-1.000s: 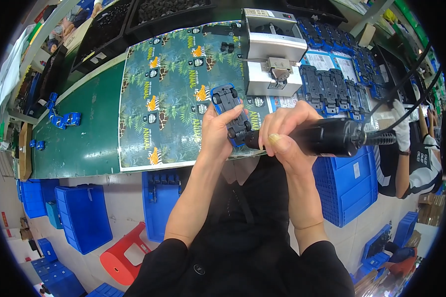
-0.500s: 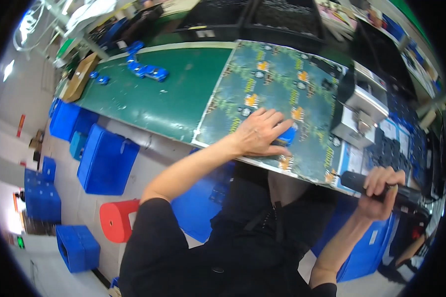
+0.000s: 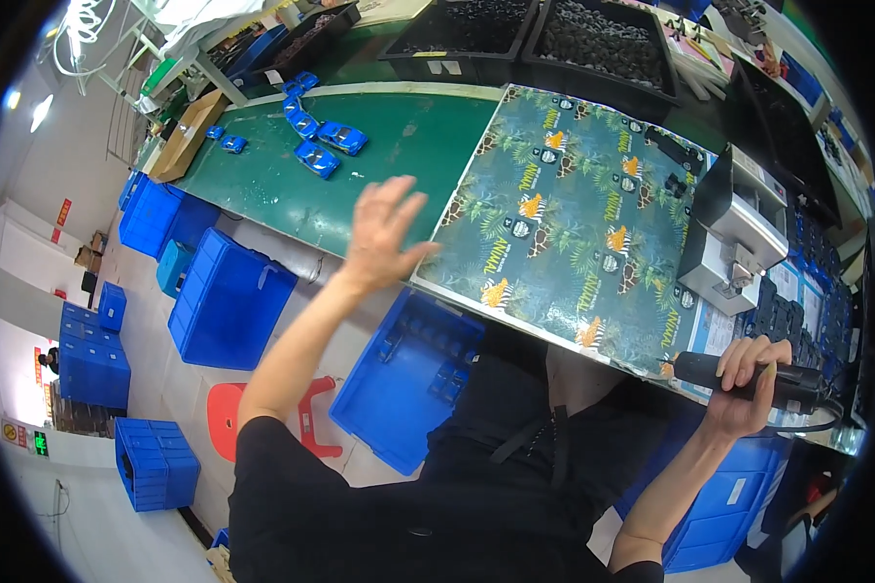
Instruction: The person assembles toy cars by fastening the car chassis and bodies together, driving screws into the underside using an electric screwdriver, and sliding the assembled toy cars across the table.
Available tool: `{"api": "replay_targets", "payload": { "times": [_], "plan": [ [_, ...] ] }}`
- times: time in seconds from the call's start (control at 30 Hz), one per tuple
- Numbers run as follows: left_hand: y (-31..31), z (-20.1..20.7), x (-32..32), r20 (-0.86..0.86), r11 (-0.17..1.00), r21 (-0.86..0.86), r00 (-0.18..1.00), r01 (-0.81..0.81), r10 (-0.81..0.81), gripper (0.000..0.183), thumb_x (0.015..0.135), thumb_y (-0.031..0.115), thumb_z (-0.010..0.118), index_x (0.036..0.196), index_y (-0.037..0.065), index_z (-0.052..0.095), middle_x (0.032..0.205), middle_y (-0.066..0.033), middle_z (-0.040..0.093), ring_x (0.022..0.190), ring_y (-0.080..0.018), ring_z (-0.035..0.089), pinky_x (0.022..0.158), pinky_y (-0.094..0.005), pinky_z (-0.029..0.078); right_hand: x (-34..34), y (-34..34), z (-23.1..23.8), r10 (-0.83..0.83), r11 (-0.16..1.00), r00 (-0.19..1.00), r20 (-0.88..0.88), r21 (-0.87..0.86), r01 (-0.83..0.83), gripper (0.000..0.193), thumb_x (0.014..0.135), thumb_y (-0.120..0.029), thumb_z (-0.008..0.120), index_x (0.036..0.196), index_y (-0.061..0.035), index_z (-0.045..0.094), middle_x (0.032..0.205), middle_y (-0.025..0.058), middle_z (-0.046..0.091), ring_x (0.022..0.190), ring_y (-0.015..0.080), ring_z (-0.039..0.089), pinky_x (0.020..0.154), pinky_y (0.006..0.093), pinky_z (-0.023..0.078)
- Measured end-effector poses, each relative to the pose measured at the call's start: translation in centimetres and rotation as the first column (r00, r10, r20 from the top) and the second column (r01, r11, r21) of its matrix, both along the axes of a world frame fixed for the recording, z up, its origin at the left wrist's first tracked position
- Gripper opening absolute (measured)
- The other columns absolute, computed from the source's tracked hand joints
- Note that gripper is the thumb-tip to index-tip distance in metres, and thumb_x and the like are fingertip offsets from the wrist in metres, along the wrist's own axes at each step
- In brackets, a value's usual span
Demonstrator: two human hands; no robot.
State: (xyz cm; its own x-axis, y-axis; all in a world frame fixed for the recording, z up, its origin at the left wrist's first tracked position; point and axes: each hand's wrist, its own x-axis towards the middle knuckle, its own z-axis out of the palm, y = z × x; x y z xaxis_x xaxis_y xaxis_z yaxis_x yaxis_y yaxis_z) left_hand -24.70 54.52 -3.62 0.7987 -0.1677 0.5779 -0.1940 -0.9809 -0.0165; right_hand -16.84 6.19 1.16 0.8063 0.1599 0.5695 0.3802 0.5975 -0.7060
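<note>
My left hand is open over the front of the green work surface, its fingers spread and nothing in them. Beyond its fingertips, a group of blue toy cars sits on that surface, with two smaller blue pieces farther left. At the right front edge of the printed mat, my right hand grips a black electric screwdriver. The tool lies almost level, its thin bit pointing left and a cable trailing from its back end.
A silver-grey box-shaped device stands at the mat's right side, near black parts. Black trays of small dark parts line the back. Below the front edge are a blue bin holding blue pieces and a red stool.
My left hand has left the mat, where it held a blue toy car, and moved left. Another car now sits in the group on the green surface. My right hand still holds the screwdriver.
</note>
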Motion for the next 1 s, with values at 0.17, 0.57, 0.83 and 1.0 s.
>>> {"api": "replay_targets", "payload": {
  "times": [0.17, 0.57, 0.83, 1.0],
  "plan": [
    [-16.5, 2.4, 6.7, 0.141, 0.871, -0.17, 0.886, 0.46, -0.441, 0.051, 0.074, 0.027, 0.078, 0.116, 0.005, 0.06, 0.13, -0.0147, 0.055, 0.12, -0.0338, 0.052, 0.102, -0.0477, 0.041, -2.1, -2.7, 0.3, -0.109, 0.993, 0.994, -0.01, 0.036, 0.109, 0.014, 0.094, -0.018, 0.057, 0.094, -0.0063, 0.048, 0.066, 0.0018, 0.042, 0.054, 0.011, 0.041, 0.053, 0.0262, 0.036],
    [-46.1, 5.9, 20.4, -0.134, 0.752, 0.105, 0.758, 0.651, -0.638, 0.045, 0.079, 0.035, 0.074, 0.105, 0.001, 0.06, 0.102, -0.0133, 0.065, 0.098, -0.0302, 0.061, 0.084, -0.038, 0.049, -7.1, -11.8, 2.4, -0.246, 0.969, 0.969, -0.026, -0.002, 0.246, 0.037, 0.082, -0.025, 0.075, 0.095, -0.0028, 0.048, 0.062, 0.0036, 0.05, 0.047, 0.0129, 0.049, 0.047, 0.0274, 0.046],
    [-51.0, 8.0, 25.5, -0.83, 0.628, 0.095, 0.41, 0.772, -0.378, 0.081, 0.051, 0.07, 0.083, 0.092, 0.0, 0.074, 0.098, -0.0167, 0.072, 0.093, -0.0324, 0.069, 0.08, -0.0408, 0.055, -8.2, -15.2, 1.2, -0.237, 0.972, 0.965, -0.111, -0.032, 0.235, 0.048, 0.078, -0.029, 0.081, 0.097, -0.0022, 0.046, 0.066, 0.0056, 0.052, 0.048, 0.0128, 0.05, 0.047, 0.0234, 0.046],
    [-48.2, 7.3, 20.6, -0.552, 0.724, 0.124, 0.654, 0.678, -0.518, 0.075, 0.05, 0.053, 0.089, 0.098, 0.001, 0.067, 0.094, -0.0176, 0.068, 0.091, -0.0335, 0.067, 0.079, -0.0424, 0.052, -7.1, -13.8, 0.8, -0.196, 0.981, 0.975, -0.103, -0.017, 0.195, 0.048, 0.079, -0.029, 0.08, 0.098, -0.0018, 0.046, 0.066, 0.0055, 0.051, 0.048, 0.0128, 0.049, 0.047, 0.0232, 0.046]
  ]
}}
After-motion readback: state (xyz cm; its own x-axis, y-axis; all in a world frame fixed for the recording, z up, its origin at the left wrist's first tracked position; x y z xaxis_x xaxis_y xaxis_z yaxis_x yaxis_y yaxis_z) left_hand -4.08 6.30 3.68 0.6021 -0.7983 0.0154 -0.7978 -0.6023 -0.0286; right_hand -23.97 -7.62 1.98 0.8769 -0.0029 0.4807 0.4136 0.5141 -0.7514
